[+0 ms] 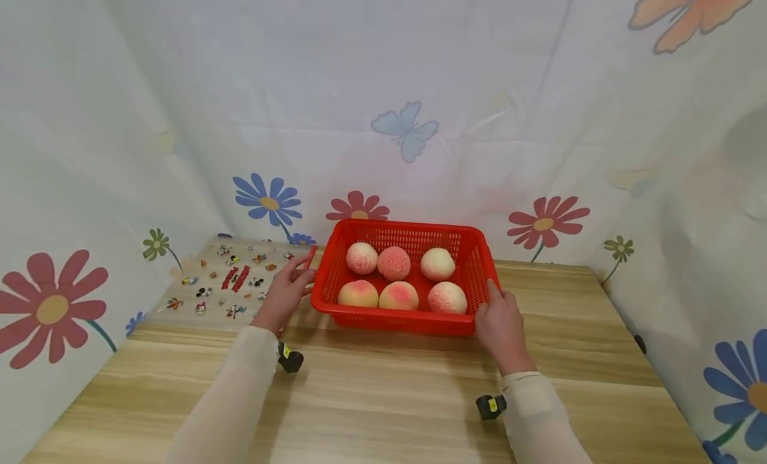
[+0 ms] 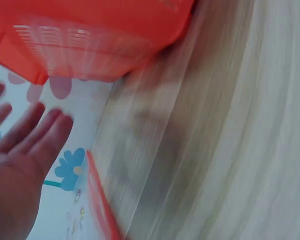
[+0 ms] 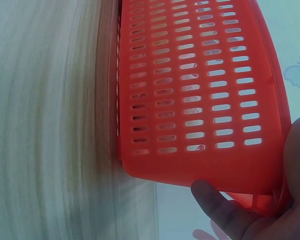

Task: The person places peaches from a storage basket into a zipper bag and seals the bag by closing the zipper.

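Note:
A red slotted plastic basket (image 1: 389, 319) stands on the wooden table (image 1: 383, 397) and holds several pink-and-cream peaches (image 1: 394, 263). My right hand (image 1: 500, 317) grips the basket's front right corner. In the right wrist view its fingers (image 3: 215, 200) curl under the rim of the basket (image 3: 190, 75). My left hand (image 1: 296, 274) is beside the basket's left wall with the fingers straight. The left wrist view shows this hand (image 2: 25, 145) spread flat and apart from the basket (image 2: 90, 30), which sits just above it.
A pale sheet with several small stickers (image 1: 230, 277) lies at the table's back left, with a thin red strip (image 1: 310, 256) by the basket's left rim. Flower-printed cloth (image 1: 419, 118) walls the table on three sides. Bare wood lies in front.

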Available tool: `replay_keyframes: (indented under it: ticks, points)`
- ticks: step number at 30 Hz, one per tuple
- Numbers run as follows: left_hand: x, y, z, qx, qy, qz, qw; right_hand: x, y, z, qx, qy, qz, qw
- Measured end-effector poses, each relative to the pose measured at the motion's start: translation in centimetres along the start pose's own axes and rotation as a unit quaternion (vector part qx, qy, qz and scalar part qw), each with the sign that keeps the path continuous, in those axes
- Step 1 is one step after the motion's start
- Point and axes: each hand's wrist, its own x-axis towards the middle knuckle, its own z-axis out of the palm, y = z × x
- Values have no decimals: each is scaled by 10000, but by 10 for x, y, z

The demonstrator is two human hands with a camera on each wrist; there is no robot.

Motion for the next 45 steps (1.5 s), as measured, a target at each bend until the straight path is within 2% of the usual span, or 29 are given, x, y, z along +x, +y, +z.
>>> replay_keyframes:
  ticks: [4,7,9,14,19,24,34,38,45]
  points:
    - [2,-5,-6,1007,607,165,9929,0,-1,0,-25,33,14,10000]
    - [1,-8,-9,1843,947,83,9783,-1,-1,-1,-34,32,11,10000]
    - [2,-10,-10,2148,1081,49,9707,-1,-1,-1,-28,22,4,10000]
    - [4,-14,-12,2806,1163,2,9528,-2,-1,-1,-25,6,3,10000]
    - [10,-22,-17,3393,928,-314,9356,-2,-1,-1,-7,-32,61,10000]
    - [15,-27,-20,3533,692,-730,9301,-2,-1,0,-29,-35,51,10000]
    - [16,-20,-20,3684,504,-1051,9223,-1,-1,1,-53,-23,57,10000]
    - [16,-17,-20,3789,405,-1034,9188,0,-1,0,-40,-45,99,9999]
    - [17,-16,-20,3837,371,-920,9181,0,-1,-1,-66,-17,66,10000]
